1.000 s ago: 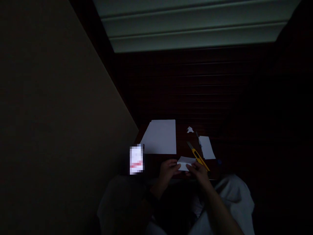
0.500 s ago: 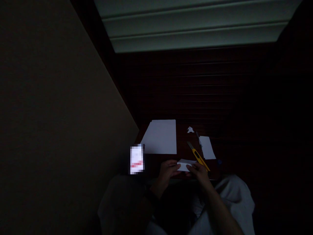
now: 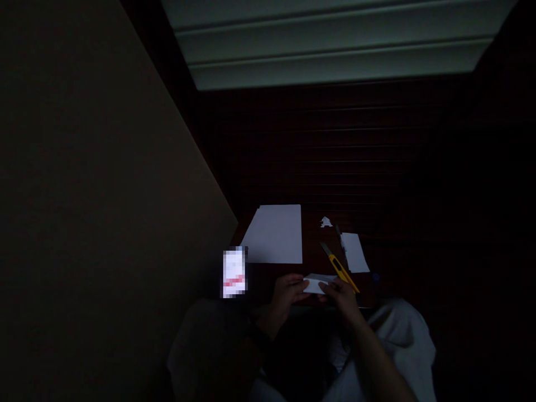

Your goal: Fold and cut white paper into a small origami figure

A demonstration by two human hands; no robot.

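Note:
Between my two hands is a small folded piece of white paper (image 3: 315, 285), its upper flap slightly raised from the lower part. My left hand (image 3: 288, 290) pinches its left end, thumb on top. At the other end, my right hand (image 3: 341, 295) grips it, thumb pressed on the near face. The fingers underneath are mostly hidden. Just beyond my right hand lies a yellow utility knife (image 3: 339, 269) with its blade extended, pointing away to the left. Dim light hides the finer creases.
White sheets (image 3: 276, 234) lie at the table's back left. A lit, blurred phone screen (image 3: 233, 273) is at the left edge. Toward the right are a small folded paper figure (image 3: 326, 222), a dark pen (image 3: 341, 241), a white paper piece (image 3: 355, 253) and a small blue object (image 3: 376, 277).
The paper's upper flap shows a slightly different tilt and shading. Both hands keep almost the same place and grip.

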